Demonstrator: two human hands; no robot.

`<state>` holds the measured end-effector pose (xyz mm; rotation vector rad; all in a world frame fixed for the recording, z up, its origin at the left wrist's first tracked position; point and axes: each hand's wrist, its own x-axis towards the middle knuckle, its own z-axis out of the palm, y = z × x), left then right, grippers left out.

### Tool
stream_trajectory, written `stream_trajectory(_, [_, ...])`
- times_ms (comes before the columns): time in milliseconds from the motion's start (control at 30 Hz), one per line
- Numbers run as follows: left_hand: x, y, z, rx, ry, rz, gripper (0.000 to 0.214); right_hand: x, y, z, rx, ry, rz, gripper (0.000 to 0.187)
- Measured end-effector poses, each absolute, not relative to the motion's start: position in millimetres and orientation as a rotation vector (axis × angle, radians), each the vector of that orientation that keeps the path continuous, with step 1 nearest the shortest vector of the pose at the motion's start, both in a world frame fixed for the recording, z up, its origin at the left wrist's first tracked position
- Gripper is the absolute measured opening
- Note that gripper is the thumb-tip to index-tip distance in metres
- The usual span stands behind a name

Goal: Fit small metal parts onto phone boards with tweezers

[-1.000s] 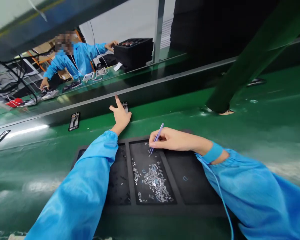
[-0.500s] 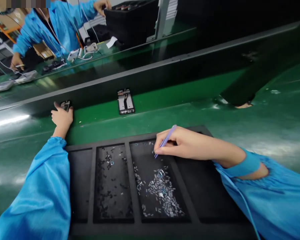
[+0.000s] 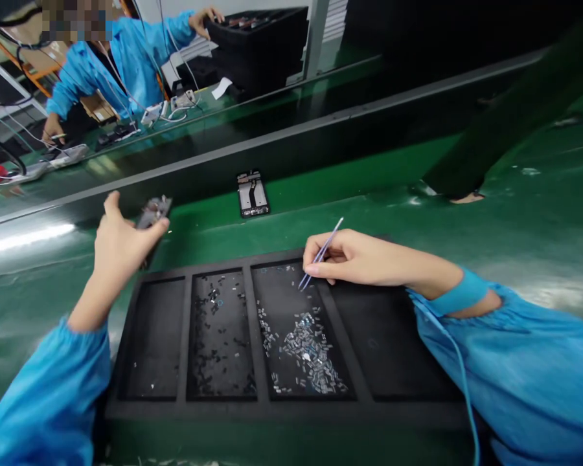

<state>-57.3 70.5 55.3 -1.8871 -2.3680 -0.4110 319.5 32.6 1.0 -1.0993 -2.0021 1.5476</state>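
My left hand [image 3: 119, 246] is raised over the bench, left of the tray, gripping an opened phone [image 3: 154, 210] between thumb and fingers. The phone is tilted and slightly blurred; my hand hides part of it. Purple tweezers [image 3: 331, 236] are pinched in my right hand [image 3: 364, 259], their tips pointing down over the third compartment of a black tray [image 3: 194, 409]. That compartment holds a heap of tiny silvery parts [image 3: 311, 349]. Small dark pieces [image 3: 214, 353] are scattered in the compartment to its left. I cannot make out anything between the tweezer tips.
Another opened phone [image 3: 253, 194] lies on the green bench [image 3: 189, 239] beyond the tray. A dark slanted post [image 3: 486, 142] stands at the right. Across the raised ledge [image 3: 320, 126], a person in a blue smock [image 3: 146, 55] reaches to a black bin [image 3: 257, 39]. A blue cord [image 3: 459, 362] trails from my right wrist.
My left hand has lifted the phone from beside the ledge and brought it nearer the tray. My right hand holds the tweezers over the same compartment. The view has shifted slightly.
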Motion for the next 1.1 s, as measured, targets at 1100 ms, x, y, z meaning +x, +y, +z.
stream_trajectory(1100, [31, -111, 2, -2.769, -0.873, -0.3, 0.041, 315, 5, -12, -1.478, -1.701, 1.033, 0.029])
